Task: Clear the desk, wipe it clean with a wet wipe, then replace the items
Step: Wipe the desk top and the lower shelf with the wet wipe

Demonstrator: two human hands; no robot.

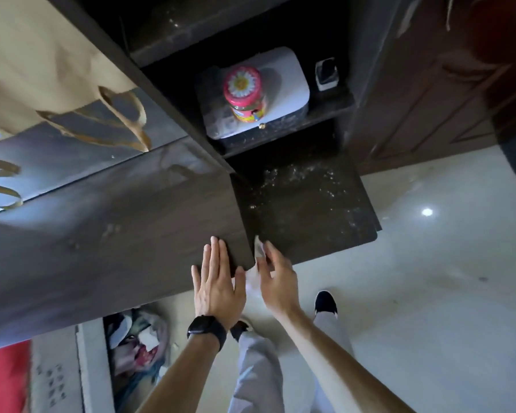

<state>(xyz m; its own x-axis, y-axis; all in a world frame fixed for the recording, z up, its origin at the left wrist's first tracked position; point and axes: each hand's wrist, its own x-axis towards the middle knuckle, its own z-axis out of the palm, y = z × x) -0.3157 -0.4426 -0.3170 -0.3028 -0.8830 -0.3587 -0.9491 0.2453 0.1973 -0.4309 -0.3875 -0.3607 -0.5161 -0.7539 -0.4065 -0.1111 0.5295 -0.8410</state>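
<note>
1. The left hand [218, 281], with a black wristwatch [204, 329] on its wrist, lies flat on the near edge of the dark tabletop [116, 234]. Its fingers [218, 251] are straight and close together, pressing on the wood and holding nothing.
2. The wet wipe [257, 248] is just to the right of that hand, at the tabletop's near edge. It is a small, pale, crumpled sheet that looks light, limp and damp. It should be bunched between thumb and fingertips so that it does not slide out while rubbing.
3. The right hand [277, 281] holds the wipe. Its fingers [273, 257] are drawn narrow around the sheet, with one corner poking up above them and more showing below, towards the left hand.
4. Further right is the dusty section [304, 204] of the tabletop, speckled with pale grit. It probably needs firm, overlapping strokes.
5. On the shelf above, a pink-lidded jar [245, 90] stands on a white box [289, 81].
</note>
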